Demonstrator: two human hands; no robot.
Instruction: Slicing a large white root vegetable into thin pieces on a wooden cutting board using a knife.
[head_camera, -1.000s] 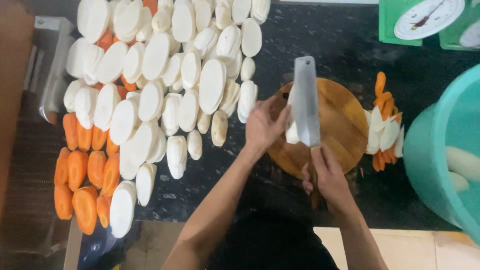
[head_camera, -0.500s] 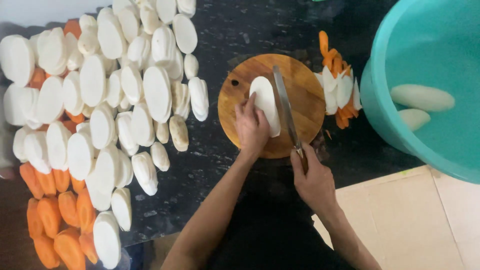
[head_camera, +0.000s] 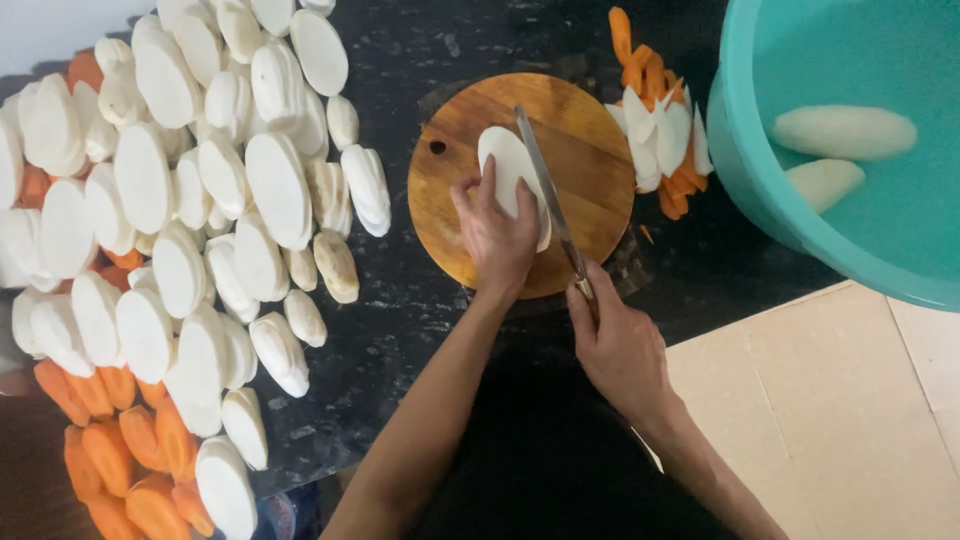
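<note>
- Left hand (head_camera: 497, 232) pressed flat on white radish piece (head_camera: 508, 172), fingers spread over it, on round wooden board (head_camera: 470, 160).
- Right hand (head_camera: 618, 345) closed around knife (head_camera: 548, 203) handle, blade on edge along radish's right side.
- Teal tub (head_camera: 745, 160) at right, holding two peeled roots.
- White slices (head_camera: 200, 200) heaped left; orange carrot pieces (head_camera: 120, 470) below; trimmings (head_camera: 660, 130) beside board.

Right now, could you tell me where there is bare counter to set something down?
Bare black counter lies between the white slice pile and the round board, beside the left hand. Scraps crowd the gap toward the teal tub.
</note>
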